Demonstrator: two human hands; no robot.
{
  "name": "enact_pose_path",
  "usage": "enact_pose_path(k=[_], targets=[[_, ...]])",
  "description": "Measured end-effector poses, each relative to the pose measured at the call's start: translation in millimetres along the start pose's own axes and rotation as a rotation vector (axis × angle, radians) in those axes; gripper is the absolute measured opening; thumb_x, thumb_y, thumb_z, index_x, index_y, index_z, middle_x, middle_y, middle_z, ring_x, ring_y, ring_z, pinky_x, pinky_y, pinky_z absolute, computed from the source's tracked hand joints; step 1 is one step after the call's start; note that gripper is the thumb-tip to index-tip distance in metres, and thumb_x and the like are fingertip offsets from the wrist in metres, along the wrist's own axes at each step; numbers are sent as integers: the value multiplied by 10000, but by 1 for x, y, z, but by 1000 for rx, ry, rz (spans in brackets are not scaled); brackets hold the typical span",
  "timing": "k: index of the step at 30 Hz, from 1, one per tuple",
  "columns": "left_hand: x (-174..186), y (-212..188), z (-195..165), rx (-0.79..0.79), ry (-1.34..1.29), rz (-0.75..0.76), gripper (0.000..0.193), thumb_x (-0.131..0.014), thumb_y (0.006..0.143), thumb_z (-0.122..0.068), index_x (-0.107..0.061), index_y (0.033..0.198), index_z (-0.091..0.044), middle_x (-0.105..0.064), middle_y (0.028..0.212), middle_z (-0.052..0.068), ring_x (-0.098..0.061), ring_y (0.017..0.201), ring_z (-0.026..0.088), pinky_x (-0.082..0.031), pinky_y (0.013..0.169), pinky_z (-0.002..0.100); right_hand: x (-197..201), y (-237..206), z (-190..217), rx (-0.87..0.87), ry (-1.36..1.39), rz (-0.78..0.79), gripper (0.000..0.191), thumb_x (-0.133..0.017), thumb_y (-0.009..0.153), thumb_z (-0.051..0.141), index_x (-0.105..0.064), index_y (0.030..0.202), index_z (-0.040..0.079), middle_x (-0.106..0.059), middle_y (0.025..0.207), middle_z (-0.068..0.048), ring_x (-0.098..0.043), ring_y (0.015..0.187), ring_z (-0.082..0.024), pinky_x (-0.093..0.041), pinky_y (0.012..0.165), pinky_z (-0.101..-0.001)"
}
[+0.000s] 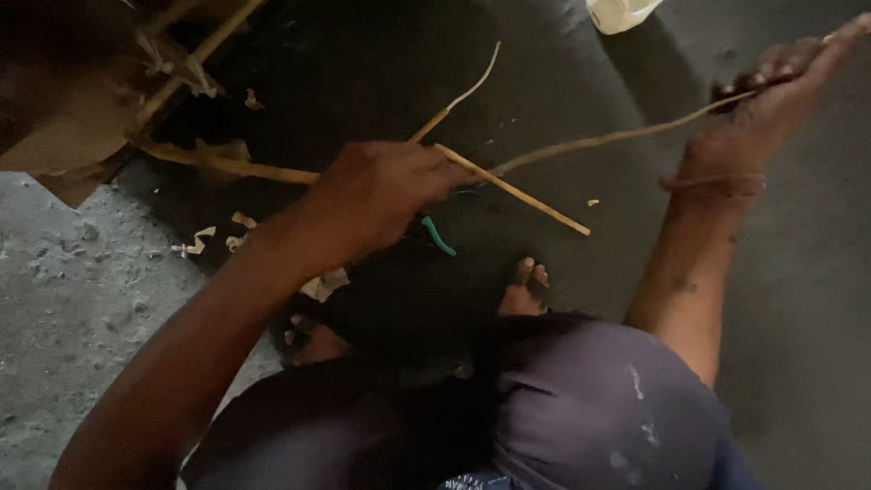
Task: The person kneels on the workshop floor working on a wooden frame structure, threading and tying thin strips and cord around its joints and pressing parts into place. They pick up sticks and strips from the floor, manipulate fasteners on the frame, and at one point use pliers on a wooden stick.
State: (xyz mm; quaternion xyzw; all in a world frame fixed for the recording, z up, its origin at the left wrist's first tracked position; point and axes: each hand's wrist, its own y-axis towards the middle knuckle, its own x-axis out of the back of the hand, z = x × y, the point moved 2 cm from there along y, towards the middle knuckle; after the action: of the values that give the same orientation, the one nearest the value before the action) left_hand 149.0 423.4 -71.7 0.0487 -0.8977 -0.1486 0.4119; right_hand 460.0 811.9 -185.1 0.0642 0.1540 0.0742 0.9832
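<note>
The left hand (381,195) is clenched around a bundle of thin cane strips (517,192) near the middle of the view. The right hand (771,100) grips a dark-handled tool (737,88) and the far end of one long strip (599,141). Around them lie pale shavings (204,240), a small green piece (437,236) and a white container (619,13). Bare toes (528,283) press on the dark mat (363,73). To the left is a rough grey concrete floor (63,290).

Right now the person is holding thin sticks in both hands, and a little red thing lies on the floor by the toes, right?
Nearly. The head view shows the little thing is green, not red. Both hands, left hand and right hand, do hold thin sticks.
</note>
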Motion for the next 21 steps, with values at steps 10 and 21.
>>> enact_pose_path(k=[10, 21], targets=[[11, 3, 40, 365, -368, 415, 335, -585, 999, -107, -661, 1325, -89, -766, 981, 88, -757, 878, 214, -591, 785, 396, 8, -4, -27, 2, -43, 4, 397, -401, 1165, 406, -502, 909, 119, -433, 763, -14, -426, 657, -138, -419, 621, -344], [-22, 19, 81, 493, -553, 425, 261, -602, 974, -109, -728, 1189, -33, -785, 979, 87, -774, 902, 188, -635, 828, 359, 39, -32, -33, 219, -475, -17, 356, -268, 1128, 338, -452, 881, 159, -470, 758, 5, -432, 673, -138, -408, 643, -325]])
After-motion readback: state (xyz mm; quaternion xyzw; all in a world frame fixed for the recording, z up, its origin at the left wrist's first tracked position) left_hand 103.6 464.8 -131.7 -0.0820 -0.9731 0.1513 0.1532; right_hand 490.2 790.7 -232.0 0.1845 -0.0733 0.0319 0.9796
